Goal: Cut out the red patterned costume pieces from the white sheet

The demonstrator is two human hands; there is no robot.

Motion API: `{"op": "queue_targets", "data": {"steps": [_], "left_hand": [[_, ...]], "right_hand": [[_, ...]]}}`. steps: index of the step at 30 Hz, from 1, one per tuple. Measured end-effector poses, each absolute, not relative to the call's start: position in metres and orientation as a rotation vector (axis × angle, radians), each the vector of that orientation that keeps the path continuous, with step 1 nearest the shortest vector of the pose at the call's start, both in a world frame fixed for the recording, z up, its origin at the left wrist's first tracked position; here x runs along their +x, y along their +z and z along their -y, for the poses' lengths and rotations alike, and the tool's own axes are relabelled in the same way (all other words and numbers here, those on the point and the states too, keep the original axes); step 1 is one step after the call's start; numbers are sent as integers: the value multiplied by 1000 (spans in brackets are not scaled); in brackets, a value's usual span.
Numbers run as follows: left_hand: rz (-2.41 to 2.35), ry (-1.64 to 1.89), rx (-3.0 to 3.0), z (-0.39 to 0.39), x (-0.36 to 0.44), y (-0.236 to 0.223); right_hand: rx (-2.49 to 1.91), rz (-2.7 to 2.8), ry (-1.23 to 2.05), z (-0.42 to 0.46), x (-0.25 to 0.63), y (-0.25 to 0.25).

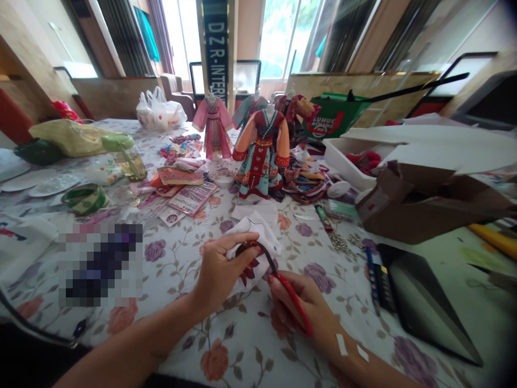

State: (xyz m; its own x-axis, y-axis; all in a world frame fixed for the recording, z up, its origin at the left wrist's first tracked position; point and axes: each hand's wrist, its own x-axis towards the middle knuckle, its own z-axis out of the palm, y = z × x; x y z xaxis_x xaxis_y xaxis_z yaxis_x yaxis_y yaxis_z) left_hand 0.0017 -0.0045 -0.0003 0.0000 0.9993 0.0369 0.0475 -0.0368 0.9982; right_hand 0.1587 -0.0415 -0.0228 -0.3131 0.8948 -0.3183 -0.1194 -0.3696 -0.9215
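Between thumb and fingers, my left hand (226, 264) pinches a piece of white cloth (264, 231) that has a dark red patterned part (247, 274). Red-handled scissors (297, 304) are gripped in my right hand (302, 302). Their dark blades reach up to the cloth beside my left thumb, and the blade tips are partly hidden there. Both hands are above the flowered tablecloth (218, 358). Ahead of them stands a small dress form in a red and light-blue robe with orange sleeves (260, 153).
Behind stands a pink doll robe (212, 126). Fabric scraps (307, 180) and a patterned packet (193, 196) lie near the robes. At right are a cardboard box (424, 205), a dark tablet (424, 302) and pens (374, 280). A green tape roll (85, 198) lies left.
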Motion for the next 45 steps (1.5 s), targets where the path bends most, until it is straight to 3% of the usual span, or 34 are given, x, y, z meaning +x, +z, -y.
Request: {"op": "queue_targets", "data": {"steps": [45], "left_hand": [[-1203, 1176, 1224, 4, 1, 4]], "right_hand": [[-1189, 1045, 1784, 41, 158, -23]]}}
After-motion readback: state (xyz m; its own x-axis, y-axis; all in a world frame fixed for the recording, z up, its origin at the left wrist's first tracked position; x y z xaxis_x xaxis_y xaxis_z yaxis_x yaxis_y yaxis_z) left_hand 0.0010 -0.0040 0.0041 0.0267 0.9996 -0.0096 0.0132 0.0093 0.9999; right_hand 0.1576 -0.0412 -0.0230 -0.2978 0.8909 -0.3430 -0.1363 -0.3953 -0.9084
